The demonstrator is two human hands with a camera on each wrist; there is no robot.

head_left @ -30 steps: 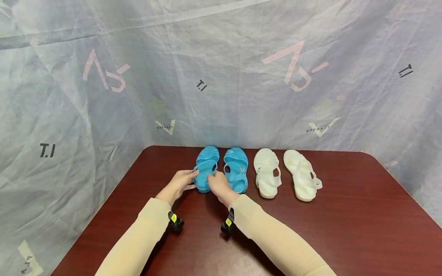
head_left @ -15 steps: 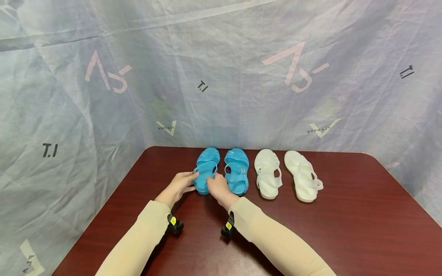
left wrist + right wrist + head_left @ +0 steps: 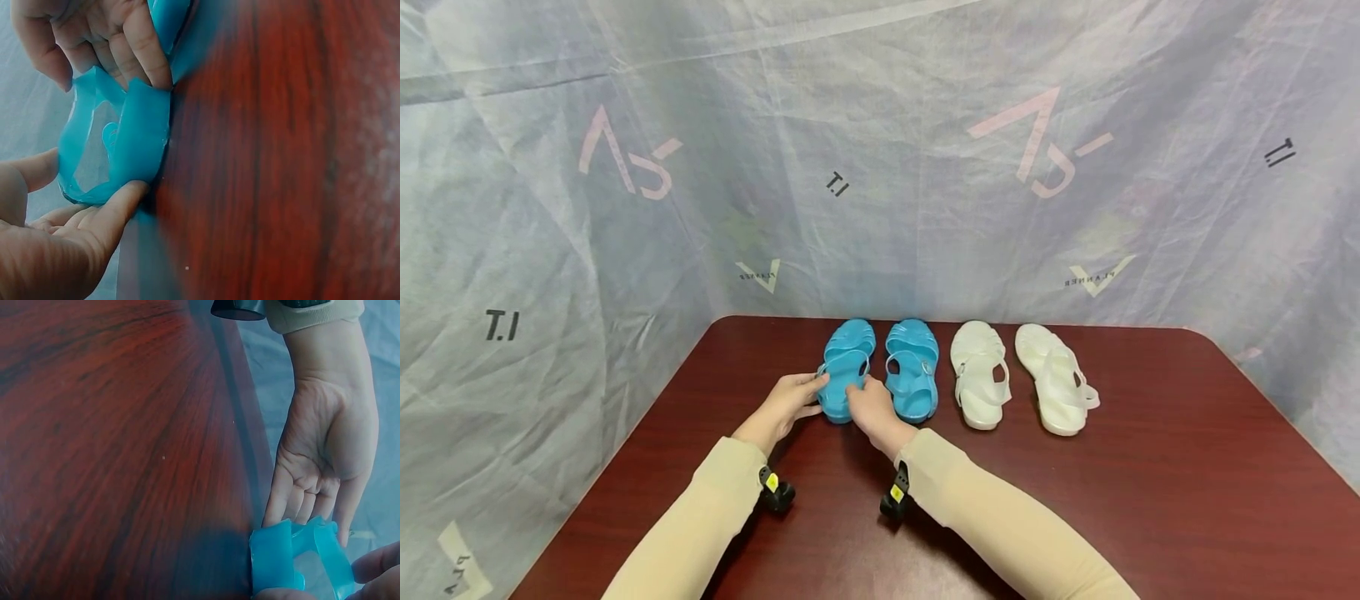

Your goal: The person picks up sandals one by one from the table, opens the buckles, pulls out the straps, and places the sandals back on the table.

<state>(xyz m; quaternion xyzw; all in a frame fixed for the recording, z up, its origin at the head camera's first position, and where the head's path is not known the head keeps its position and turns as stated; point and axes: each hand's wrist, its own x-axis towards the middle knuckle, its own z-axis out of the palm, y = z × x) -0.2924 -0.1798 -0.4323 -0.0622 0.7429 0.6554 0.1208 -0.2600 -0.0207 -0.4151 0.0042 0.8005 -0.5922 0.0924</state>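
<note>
In the head view, the left blue sandal lies on the table, toe toward the back, with both hands at its heel. My left hand holds its left side, thumb above and fingers along the side. My right hand pinches its right side. The wrist views show the heel end of this sandal between the two hands, with thumbs and fingers on opposite faces of its edge. A second blue sandal lies just right of it, parallel and apart, close to the right hand. The soles' undersides are hidden.
To the right lie two white sandals, one nearly straight and one turned at an angle. All the sandals form a row near the back edge of the dark red wooden table. A grey printed cloth hangs behind.
The held blue sandal has shifted slightly toward me and a little left, so its toe is now level with its mate's. Both hands keep their hold on it.
</note>
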